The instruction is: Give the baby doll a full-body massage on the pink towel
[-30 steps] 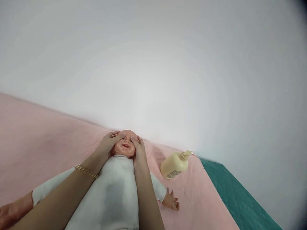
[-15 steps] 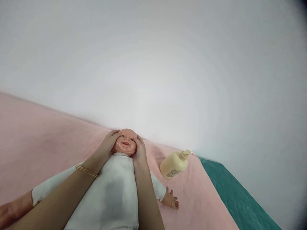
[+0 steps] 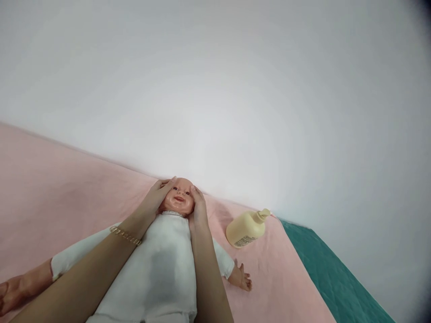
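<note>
A baby doll [image 3: 168, 264] in a white outfit lies on its back, its arms stretched out to both sides. My left hand [image 3: 157, 197] cups the side of the doll's head, its thumb up near the brow; a gold bracelet [image 3: 125, 236] circles that wrist. From the opposite side my right hand [image 3: 198, 204] holds the head, thumb by the temple and the other fingers curled around behind, mostly hidden. Between the two hands the doll's face [image 3: 178, 197] is uncovered.
A pale yellow pump bottle [image 3: 245, 229] stands on the pink cloth [image 3: 279, 278] to the right of the doll. Past the cloth's right edge shows a green quilted surface [image 3: 330, 264]. A white wall [image 3: 215, 89] rises directly behind the doll's head.
My left thumb has slid up and inward across the doll's brow. The right thumb has moved slightly up at the temple. The whole view has shifted a little.
</note>
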Available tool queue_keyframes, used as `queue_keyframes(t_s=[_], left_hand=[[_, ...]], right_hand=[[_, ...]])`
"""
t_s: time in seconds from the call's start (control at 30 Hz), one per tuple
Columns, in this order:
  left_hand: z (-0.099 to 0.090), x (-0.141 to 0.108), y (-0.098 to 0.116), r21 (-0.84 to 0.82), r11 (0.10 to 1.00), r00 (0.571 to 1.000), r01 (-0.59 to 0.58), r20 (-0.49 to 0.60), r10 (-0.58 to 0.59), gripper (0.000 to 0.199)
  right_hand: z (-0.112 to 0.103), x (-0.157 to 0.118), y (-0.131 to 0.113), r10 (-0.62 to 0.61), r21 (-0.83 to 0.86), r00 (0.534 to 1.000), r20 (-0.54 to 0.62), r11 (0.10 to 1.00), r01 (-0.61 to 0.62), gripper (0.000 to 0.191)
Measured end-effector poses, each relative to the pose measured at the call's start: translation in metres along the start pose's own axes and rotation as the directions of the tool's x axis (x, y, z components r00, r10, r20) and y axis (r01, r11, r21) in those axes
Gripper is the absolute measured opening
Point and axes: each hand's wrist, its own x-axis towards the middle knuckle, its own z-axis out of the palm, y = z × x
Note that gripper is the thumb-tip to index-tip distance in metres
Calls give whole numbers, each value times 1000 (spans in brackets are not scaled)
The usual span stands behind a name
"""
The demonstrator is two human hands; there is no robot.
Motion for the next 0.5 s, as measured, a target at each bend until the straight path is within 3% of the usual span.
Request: queue_keyframes(t_s=[0.2, 0.5], left_hand=[[-5, 11, -6, 55, 998, 1000, 3, -5, -3, 53], [-1, 11, -5, 86, 996, 998, 11, -55, -6, 44]], right_hand=[[6, -10, -12, 109, -66, 988, -105, 991, -116, 54], [5, -6, -9, 84, -40, 991, -106, 995, -89, 48]])
